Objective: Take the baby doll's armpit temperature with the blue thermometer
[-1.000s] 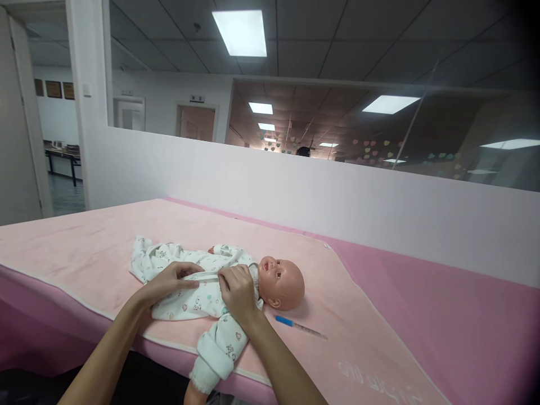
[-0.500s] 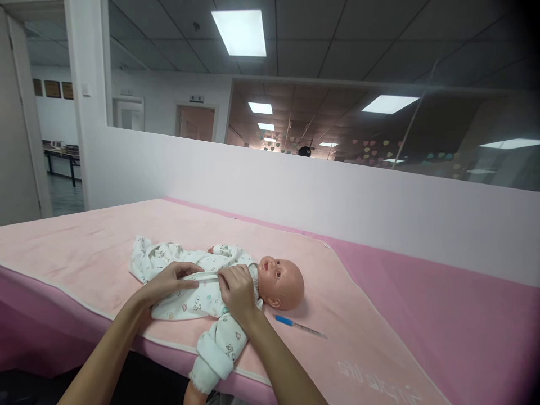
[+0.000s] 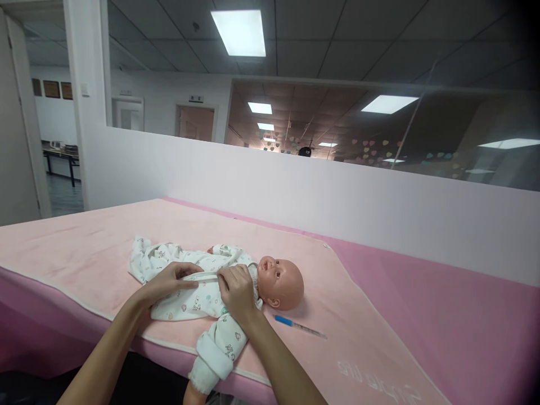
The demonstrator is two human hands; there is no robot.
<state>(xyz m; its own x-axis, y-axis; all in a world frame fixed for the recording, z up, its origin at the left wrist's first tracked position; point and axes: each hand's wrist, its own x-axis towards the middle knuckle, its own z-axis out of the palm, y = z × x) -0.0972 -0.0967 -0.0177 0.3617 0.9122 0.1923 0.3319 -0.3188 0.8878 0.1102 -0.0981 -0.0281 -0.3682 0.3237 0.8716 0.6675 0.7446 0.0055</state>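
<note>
A baby doll (image 3: 282, 284) lies on its back with its head to the right. It wears a white printed romper (image 3: 189, 306), whose front edge is lifted into a ridge along the belly. My right hand (image 3: 237, 284) pinches that edge at the chest with curled fingers. Lower on the belly, my left hand (image 3: 174, 280) rests on the cloth, its thumb and fingers apart on either side of the ridge. The doll's near arm, in a turned-back sleeve (image 3: 216, 351), hangs over the bed's front edge. Beside the head lies a thermometer (image 3: 300, 326) with a blue end.
A pale pink blanket (image 3: 363, 332) covers the pink bed (image 3: 405, 281). Behind it stands a low white wall (image 3: 320, 197) with a glass panel above. A doorway opens at the far left, showing a dark table (image 3: 63, 157).
</note>
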